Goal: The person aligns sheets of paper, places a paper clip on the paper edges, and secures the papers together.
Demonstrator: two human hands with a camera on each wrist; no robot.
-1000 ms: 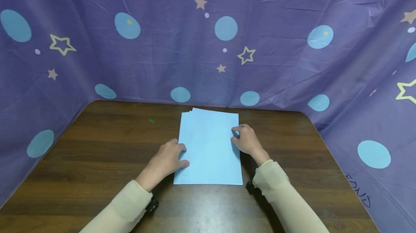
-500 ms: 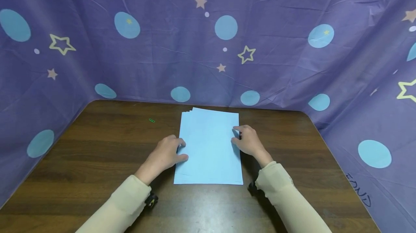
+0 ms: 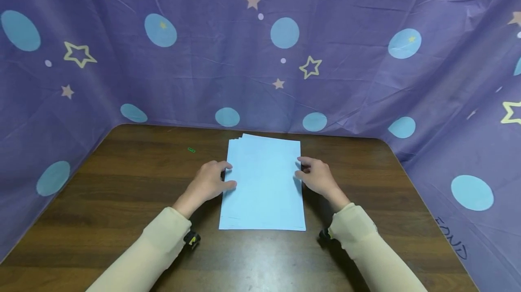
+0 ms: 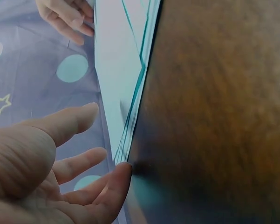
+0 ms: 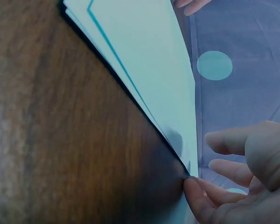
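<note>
Looks like edge-squaring: left hand [image 3: 206,181] and right hand [image 3: 320,177], both loosely spread (no pinch), flank the paper stack [image 3: 263,188] between them. Next nudge probably wants even inward pressure.

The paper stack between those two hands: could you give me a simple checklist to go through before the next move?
1. Left hand at the left edge of the paper stack: ok, it appears to touch the edge in its wrist view.
2. Right hand at the opposite long edge: ok, it also appears to touch the paper.
3. Sheets lined up: not ok, the far left corner is stepped and the wrist views show offset edges.
4. Green clip clear of the paper: ok, it lies apart on the table, to the left.
5. Number of sheets: cannot tell, they overlap too closely to count.
</note>
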